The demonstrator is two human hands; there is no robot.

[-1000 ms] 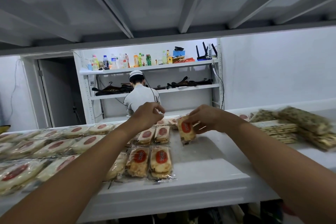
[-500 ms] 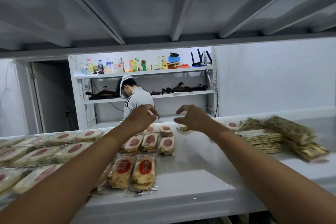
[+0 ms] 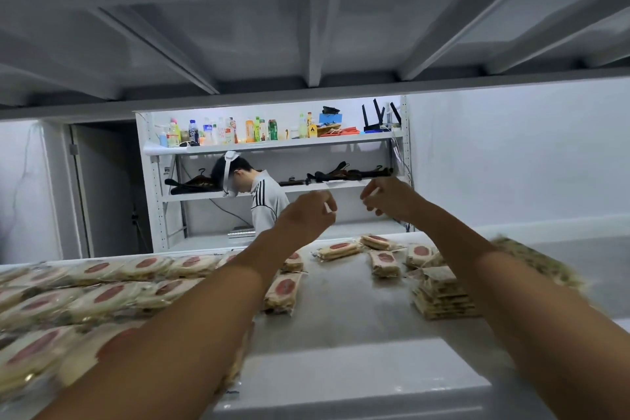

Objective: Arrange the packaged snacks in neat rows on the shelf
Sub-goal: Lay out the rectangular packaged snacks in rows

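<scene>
Four loose snack packets [image 3: 384,262] lie askew at the back of the shelf [image 3: 344,324]. Your left hand [image 3: 308,216] and right hand [image 3: 392,198] hover above them, fingers curled but empty; take one and align it beside the rows [image 3: 112,293].

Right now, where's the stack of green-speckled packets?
In the head view, the stack of green-speckled packets sits on the right of the shelf, just left of the right forearm and in front of the loose red-label packets.
</scene>
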